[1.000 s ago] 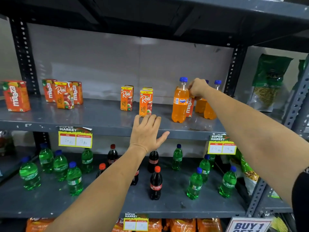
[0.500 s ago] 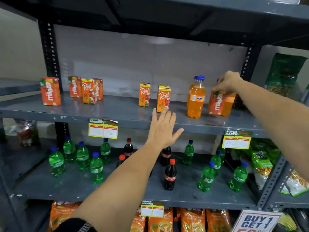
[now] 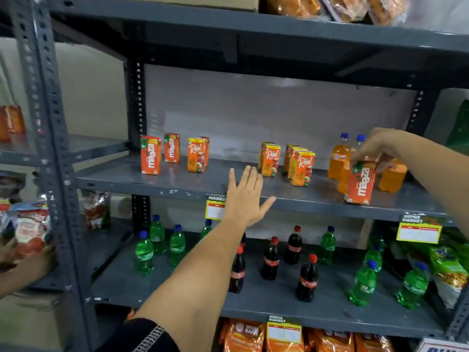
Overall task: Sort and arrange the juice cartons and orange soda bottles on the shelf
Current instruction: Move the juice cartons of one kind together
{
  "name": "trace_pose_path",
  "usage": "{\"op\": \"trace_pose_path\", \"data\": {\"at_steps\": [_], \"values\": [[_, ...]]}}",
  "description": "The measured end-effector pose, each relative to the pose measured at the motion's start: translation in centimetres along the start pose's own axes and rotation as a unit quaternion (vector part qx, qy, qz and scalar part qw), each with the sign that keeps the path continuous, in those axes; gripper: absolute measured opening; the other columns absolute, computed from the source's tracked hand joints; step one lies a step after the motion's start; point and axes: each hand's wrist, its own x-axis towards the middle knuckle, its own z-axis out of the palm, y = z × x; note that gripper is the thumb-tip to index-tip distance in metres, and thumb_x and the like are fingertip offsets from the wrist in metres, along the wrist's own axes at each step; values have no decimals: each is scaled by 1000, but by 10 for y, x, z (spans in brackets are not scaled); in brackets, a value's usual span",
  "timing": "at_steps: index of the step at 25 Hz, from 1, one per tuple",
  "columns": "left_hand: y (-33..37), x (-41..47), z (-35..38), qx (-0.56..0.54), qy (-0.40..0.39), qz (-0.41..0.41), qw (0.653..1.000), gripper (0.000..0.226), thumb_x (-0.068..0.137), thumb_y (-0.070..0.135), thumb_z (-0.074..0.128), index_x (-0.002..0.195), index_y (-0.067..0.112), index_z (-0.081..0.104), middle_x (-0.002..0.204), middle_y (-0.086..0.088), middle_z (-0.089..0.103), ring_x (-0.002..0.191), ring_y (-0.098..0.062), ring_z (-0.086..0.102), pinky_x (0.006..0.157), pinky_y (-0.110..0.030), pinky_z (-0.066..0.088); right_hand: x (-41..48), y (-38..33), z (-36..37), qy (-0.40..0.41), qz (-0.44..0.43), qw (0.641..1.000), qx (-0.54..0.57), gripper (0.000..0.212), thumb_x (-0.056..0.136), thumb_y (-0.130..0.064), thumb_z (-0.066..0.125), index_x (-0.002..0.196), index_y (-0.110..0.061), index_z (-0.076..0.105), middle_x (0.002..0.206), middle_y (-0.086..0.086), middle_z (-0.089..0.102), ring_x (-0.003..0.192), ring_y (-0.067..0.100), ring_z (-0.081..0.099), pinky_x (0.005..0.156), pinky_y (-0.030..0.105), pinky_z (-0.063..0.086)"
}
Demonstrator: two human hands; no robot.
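Observation:
On the grey middle shelf (image 3: 177, 185), my right hand (image 3: 380, 148) grips the top of an orange Maaza carton (image 3: 359, 184) near the front edge at the right. Orange soda bottles (image 3: 338, 158) with blue caps stand behind it, partly hidden. My left hand (image 3: 245, 196) is open, fingers spread, resting at the shelf's front edge in the middle. Real juice cartons (image 3: 302, 167) stand in two small groups (image 3: 270, 161) just behind it. Two Maaza cartons (image 3: 151, 154) and more Real cartons (image 3: 196, 154) stand at the left.
The lower shelf holds green bottles (image 3: 144, 252) and dark cola bottles (image 3: 307, 278). Yellow price tags (image 3: 418, 229) hang on the shelf edges. Snack bags (image 3: 449, 268) fill the right bay and the bottom shelf. Another person's hand (image 3: 30, 260) holds packets at the far left, beyond the upright post (image 3: 58, 199).
My right hand has brought the Maaza carton forward from beside the orange bottles toward the shelf's front edge. The view has shifted left and upward. My left hand stays at the edge.

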Motion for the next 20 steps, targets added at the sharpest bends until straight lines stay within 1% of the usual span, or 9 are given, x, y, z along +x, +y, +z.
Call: {"op": "trace_pose_path", "data": {"at_steps": [2, 3, 6, 8, 10, 13, 15, 17, 20], "values": [[-34, -8, -1, 2, -4, -6, 1000, 85, 88, 66, 7, 145, 8, 29, 155, -12, 28, 146, -25, 14, 115, -60, 1, -11, -30, 10, -2, -5, 1000, 3, 31, 70, -12, 83, 81, 4, 58, 85, 22, 65, 66, 35, 65, 35, 33, 53], [-53, -13, 0, 2, -6, -9, 1000, 86, 88, 67, 7, 145, 8, 30, 155, -12, 28, 146, -25, 14, 115, -59, 0, -15, -47, 15, -6, -10, 1000, 5, 31, 72, -13, 82, 80, 3, 58, 84, 21, 65, 65, 33, 66, 34, 31, 52], [-99, -26, -1, 0, -5, -11, 1000, 90, 85, 70, 4, 143, 7, 32, 153, -12, 32, 145, -24, 17, 116, -57, 1, -25, -99, 33, -15, -44, 999, 19, 37, 70, -14, 84, 85, 4, 55, 94, 24, 66, 72, 35, 68, 51, 39, 59], [-129, -37, -1, 4, -4, -8, 1000, 93, 85, 72, 2, 142, 6, 34, 152, -12, 34, 145, -24, 20, 116, -56, 5, -33, -138, 51, -11, -75, 996, 41, 46, 65, -14, 87, 91, 5, 54, 96, 25, 64, 76, 39, 69, 61, 46, 60], [-157, -49, 1, 12, -5, -5, 1000, 94, 85, 72, 1, 143, 5, 34, 151, -13, 36, 144, -24, 21, 116, -56, 7, -41, -178, 72, -7, -105, 993, 51, 53, 60, -14, 90, 96, 5, 57, 95, 24, 65, 77, 39, 70, 64, 50, 60], [-192, -64, 5, 12, -4, 0, 1000, 93, 86, 71, 5, 141, 4, 37, 149, -13, 40, 143, -24, 24, 117, -54, 7, -49, -230, 102, -6, -139, 989, 59, 51, 54, -18, 91, 92, 4, 66, 89, 20, 69, 71, 35, 72, 62, 48, 61], [-209, -71, 8, 15, -9, 8, 1000, 94, 86, 72, 2, 142, 4, 35, 150, -12, 38, 144, -24, 22, 118, -53, 7, -54, -263, 118, -11, -152, 985, 76, 50, 54, -18, 91, 91, 4, 66, 86, 19, 70, 68, 34, 72, 58, 46, 61], [-220, -73, 10, 15, -14, 20, 1000, 93, 86, 72, 2, 144, 5, 32, 152, -11, 35, 145, -23, 18, 118, -52, 5, -60, -294, 129, -9, -164, 984, 75, 52, 56, -22, 91, 94, 3, 64, 85, 19, 71, 68, 33, 73, 61, 45, 62], [-236, -73, 15, 6, -14, 25, 1000, 92, 86, 71, 4, 146, 5, 28, 153, -11, 32, 146, -22, 14, 118, -50, 3, -65, -332, 144, 5, -179, 981, 74, 49, 59, -29, 90, 88, -2, 61, 80, 17, 71, 66, 30, 74, 62, 42, 62]]}}
